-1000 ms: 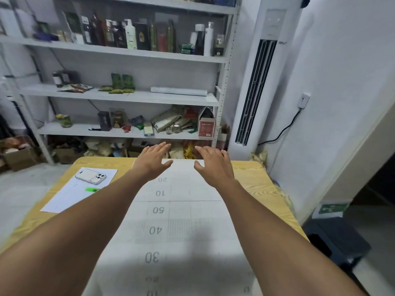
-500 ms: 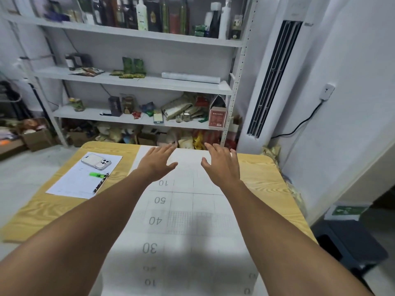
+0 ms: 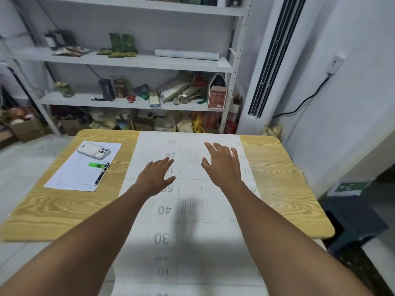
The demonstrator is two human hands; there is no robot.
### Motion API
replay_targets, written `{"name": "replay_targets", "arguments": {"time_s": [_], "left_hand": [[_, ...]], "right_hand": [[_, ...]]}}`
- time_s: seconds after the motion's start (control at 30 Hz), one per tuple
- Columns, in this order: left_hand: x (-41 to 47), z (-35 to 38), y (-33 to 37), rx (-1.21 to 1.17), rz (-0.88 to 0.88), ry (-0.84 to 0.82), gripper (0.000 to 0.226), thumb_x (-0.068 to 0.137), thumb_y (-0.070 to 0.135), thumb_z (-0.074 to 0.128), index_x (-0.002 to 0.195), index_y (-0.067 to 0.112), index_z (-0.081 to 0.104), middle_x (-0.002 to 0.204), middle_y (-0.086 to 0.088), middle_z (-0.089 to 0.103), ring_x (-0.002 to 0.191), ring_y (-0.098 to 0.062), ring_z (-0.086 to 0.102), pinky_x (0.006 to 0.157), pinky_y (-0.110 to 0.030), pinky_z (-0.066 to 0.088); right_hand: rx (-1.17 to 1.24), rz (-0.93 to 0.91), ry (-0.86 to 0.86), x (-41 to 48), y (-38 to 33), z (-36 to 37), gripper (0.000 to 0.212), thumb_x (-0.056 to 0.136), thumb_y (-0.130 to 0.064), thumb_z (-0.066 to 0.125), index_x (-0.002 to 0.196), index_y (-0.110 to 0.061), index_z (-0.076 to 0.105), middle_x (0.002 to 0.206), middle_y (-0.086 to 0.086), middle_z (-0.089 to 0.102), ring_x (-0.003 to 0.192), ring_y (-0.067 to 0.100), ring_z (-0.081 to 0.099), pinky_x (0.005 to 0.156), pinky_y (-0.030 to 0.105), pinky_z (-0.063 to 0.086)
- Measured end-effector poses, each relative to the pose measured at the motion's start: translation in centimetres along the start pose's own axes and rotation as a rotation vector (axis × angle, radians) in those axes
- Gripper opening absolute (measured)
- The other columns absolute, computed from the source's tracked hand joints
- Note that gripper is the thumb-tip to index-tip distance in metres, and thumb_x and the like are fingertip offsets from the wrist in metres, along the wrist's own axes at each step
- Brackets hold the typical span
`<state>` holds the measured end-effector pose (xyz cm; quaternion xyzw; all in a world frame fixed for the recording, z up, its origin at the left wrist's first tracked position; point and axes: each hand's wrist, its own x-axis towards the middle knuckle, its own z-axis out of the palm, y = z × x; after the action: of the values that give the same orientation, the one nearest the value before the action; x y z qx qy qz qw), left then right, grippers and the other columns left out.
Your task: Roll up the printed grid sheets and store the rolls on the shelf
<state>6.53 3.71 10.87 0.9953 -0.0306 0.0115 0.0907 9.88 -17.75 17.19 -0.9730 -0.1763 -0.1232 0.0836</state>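
Palms down, the left hand and the right hand reach out over the middle of the frame with fingers spread and almost straight. Neither hand holds anything. Whether the fingertips press the paper or float just above it cannot be told.

Under both hands lies the long white printed grid sheet, flat and unrolled. It runs from the far edge of the light wood-grain table down the centre and out past the bottom of the frame, overhanging the near table edge. Its large grey numbers read upside down from this view. The left hand covers part of the 10 and sits just below the 20. The right hand sits a little higher in the frame, just right of a patch of fine grid lines.

At left of centre, beside the sheet, a white sheet of paper lies on the table. On it rest a pale smartphone lying camera-side up, a bright green highlighter and a dark pen.

Beyond the table, across the upper left and centre, stands the grey metal shelf unit, crowded with packets, jars and boxes. On its middle board, upper centre, a rolled white sheet lies on its side. A red carton stands on the board below. A tall white floor-standing air conditioner fills the upper right, and a dark plastic stool sits at right beside the table.
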Motion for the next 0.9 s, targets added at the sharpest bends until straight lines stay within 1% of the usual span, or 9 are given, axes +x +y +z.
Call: {"name": "replay_targets", "arguments": {"time_s": [0.13,0.33,0.43,0.5,0.57,0.63,0.7,0.83,0.9], "left_hand": [[-0.2,3.4,-0.1,-0.042,-0.012,-0.071,0.064,0.092,0.046,0.040,0.145,0.020,0.013,0.153,-0.001,0.014,0.138,-0.016,0.015,0.112,-0.034,0.009],[-1.9,10.1,-0.4,-0.069,-0.055,-0.330,0.070,0.091,0.051,0.039,0.146,0.018,0.010,0.154,-0.002,0.009,0.139,-0.017,0.010,0.112,-0.034,0.009],[-3.1,13.1,-0.5,-0.064,-0.087,-0.464,0.074,0.089,0.053,0.043,0.145,0.017,0.009,0.154,-0.002,0.008,0.139,-0.019,0.011,0.112,-0.035,0.011],[-3.4,14.7,-0.7,-0.070,-0.104,-0.508,0.078,0.087,0.054,0.046,0.145,0.018,0.008,0.154,-0.002,0.003,0.139,-0.020,0.008,0.112,-0.037,0.011],[-3.2,15.6,-0.8,-0.092,-0.121,-0.516,0.082,0.086,0.051,0.050,0.146,0.019,0.003,0.154,-0.002,-0.005,0.140,-0.020,0.000,0.112,-0.039,0.009],[-2.4,16.1,-0.9,-0.099,-0.130,-0.503,0.084,0.087,0.046,0.052,0.145,0.018,-0.001,0.154,-0.001,-0.011,0.140,-0.021,-0.007,0.112,-0.039,0.008],[-1.0,16.4,-1.1,-0.095,-0.133,-0.488,0.083,0.088,0.043,0.052,0.145,0.018,-0.003,0.153,-0.001,-0.013,0.139,-0.021,-0.010,0.112,-0.040,0.008],[2.3,17.0,-1.5,-0.038,-0.144,-0.418,0.078,0.091,0.039,0.049,0.145,0.017,-0.003,0.153,-0.002,-0.014,0.139,-0.022,-0.011,0.112,-0.040,0.007],[3.6,17.1,-1.6,0.006,-0.181,-0.320,0.075,0.093,0.037,0.045,0.145,0.015,-0.006,0.153,-0.005,-0.015,0.139,-0.023,-0.011,0.112,-0.039,0.006]], "right_hand": [[-0.012,-0.004,-0.021,0.0,-0.6,2.2,0.050,0.094,-0.038,0.037,0.142,-0.024,0.031,0.146,0.003,0.038,0.130,0.022,0.036,0.111,0.042,0.012],[-0.022,-0.016,-0.101,-0.2,-0.2,5.9,0.050,0.095,-0.038,0.035,0.143,-0.024,0.029,0.146,0.002,0.036,0.130,0.022,0.035,0.112,0.042,0.011],[-0.008,-0.023,-0.109,-0.7,0.3,7.6,0.050,0.094,-0.038,0.037,0.142,-0.022,0.033,0.144,0.004,0.040,0.127,0.024,0.039,0.111,0.043,0.014],[0.007,-0.025,-0.121,-0.8,0.7,8.8,0.050,0.093,-0.038,0.037,0.140,-0.021,0.037,0.142,0.005,0.043,0.126,0.025,0.042,0.112,0.044,0.015],[0.004,-0.013,-0.133,-0.8,1.0,9.8,0.053,0.092,-0.041,0.029,0.140,-0.020,0.038,0.141,0.006,0.044,0.126,0.026,0.043,0.111,0.045,0.017],[0.012,-0.002,-0.131,-0.5,1.0,10.7,0.066,0.085,-0.047,0.012,0.139,-0.021,0.039,0.140,0.006,0.045,0.125,0.025,0.044,0.111,0.045,0.018],[0.012,0.002,-0.167,-0.3,0.7,11.3,0.074,0.080,-0.049,0.003,0.142,-0.023,0.034,0.144,0.004,0.040,0.129,0.023,0.039,0.113,0.044,0.014],[0.040,0.004,-0.236,-0.4,0.8,13.3,0.080,0.075,-0.051,-0.001,0.142,-0.024,0.034,0.146,0.003,0.039,0.131,0.022,0.038,0.113,0.043,0.012],[0.028,0.015,-0.247,-0.7,1.1,14.5,0.073,0.078,-0.048,0.007,0.136,-0.023,0.043,0.138,0.004,0.049,0.123,0.022,0.047,0.111,0.045,0.022]]}}
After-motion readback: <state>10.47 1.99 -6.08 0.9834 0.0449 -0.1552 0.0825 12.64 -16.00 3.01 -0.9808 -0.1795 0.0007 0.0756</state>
